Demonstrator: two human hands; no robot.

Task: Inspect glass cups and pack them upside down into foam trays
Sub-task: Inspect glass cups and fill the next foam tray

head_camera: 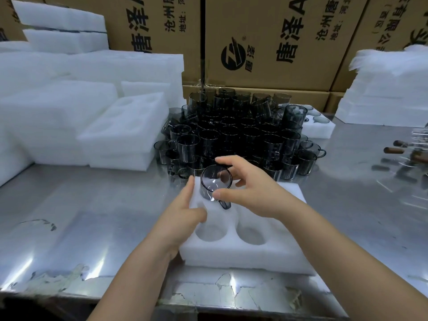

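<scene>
The right hand holds a smoky glass cup over the far left corner of a white foam tray. Its grip pinches the cup, thumb on the near side and fingers curled round the far side. The cup is tilted with one round end toward the camera, and its handle points near and right. Whether that end is the base or the mouth I cannot tell. The cup's lower end is at the tray's far left hollow, but how deep it sits is hidden.

The left hand rests at the tray's left edge. Its grip is spread, the forefinger stretched along the edge toward the cup and the thumb lying on the tray's top, pinching nothing. The two round hollows nearest the person hold nothing.

The tray lies on a steel surface. Just beyond it stands a dense heap of dark glass cups. Stacked foam trays sit to the left of the heap, more foam is piled at the far right, and printed cardboard boxes form a wall behind
</scene>
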